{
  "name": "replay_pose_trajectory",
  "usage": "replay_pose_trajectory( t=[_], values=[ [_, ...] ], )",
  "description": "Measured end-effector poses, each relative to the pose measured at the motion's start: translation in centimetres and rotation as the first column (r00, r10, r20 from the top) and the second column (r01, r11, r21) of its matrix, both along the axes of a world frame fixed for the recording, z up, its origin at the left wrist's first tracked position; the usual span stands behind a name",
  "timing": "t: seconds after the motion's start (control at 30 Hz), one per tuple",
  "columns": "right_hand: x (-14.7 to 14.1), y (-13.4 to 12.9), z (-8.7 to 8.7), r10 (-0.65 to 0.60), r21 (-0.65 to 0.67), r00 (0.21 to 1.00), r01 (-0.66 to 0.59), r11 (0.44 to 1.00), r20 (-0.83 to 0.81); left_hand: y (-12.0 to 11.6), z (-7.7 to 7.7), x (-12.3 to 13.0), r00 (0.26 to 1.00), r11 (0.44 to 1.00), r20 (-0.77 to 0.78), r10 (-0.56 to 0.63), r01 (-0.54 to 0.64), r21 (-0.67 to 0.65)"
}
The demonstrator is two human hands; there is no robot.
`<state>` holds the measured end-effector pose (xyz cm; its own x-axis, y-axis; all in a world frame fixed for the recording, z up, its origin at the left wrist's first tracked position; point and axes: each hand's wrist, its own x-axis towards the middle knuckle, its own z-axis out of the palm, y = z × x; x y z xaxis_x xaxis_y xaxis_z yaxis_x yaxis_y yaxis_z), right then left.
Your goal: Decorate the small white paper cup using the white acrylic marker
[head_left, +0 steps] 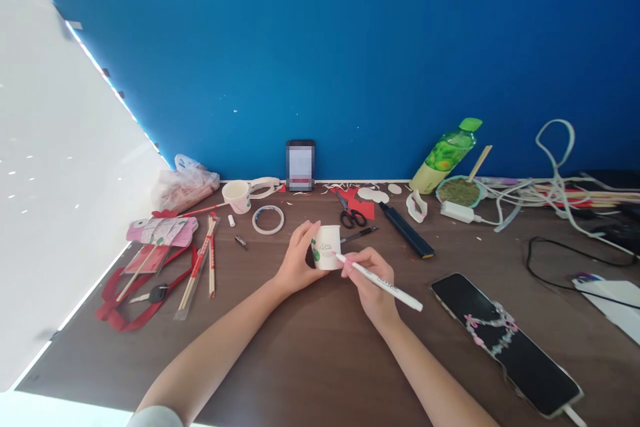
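My left hand (299, 257) is wrapped round the left side of a white paper cup (327, 245), which bears a green leaf print and some lettering. In my right hand (373, 283) is a white marker pen (393, 288) with a pink tip. That tip meets the front of the cup, near its right side, or is very close to it. Behind the cup lie a black pen (363, 234) and scissors (353, 217) with black handles, partly on red paper (364, 207). The white marker cap (231, 220) may be the small piece lying to the left.
Another paper cup (237, 196) and a tape roll (268, 219) stand left of centre. Wrapped chopsticks (196, 265), red ribbon (120, 320) and a key (150, 295) lie further left. On the right are a box cutter (407, 230), a phone (505, 340), a green-capped bottle (446, 157) and tangled cables (555, 190).
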<state>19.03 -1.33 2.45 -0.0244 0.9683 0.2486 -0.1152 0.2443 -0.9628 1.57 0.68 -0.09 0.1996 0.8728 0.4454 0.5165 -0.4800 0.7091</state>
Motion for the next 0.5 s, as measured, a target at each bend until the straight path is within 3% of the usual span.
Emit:
replay_pose_trajectory(
  t=[0.17, 0.37, 0.5],
  values=[
    [-0.45, -0.37, 0.73, -0.074, -0.016, 0.988, 0.077, 0.997, 0.134, -0.13, -0.03, 0.03, 1.0, 0.999, -0.017, -0.007, 0.008, 0.043],
    [-0.25, -0.62, 0.51, -0.145, 0.13, 0.943, 0.11, 0.985, 0.301, -0.26, 0.11, 0.1, 0.999, 0.997, -0.048, 0.016, -0.013, 0.075],
    [-0.09, -0.22, -0.02, -0.162, 0.152, 0.926, 0.115, 0.982, 0.342, -0.25, 0.09, 0.15, 0.998, 0.994, -0.056, 0.026, -0.02, 0.104]
  ],
)
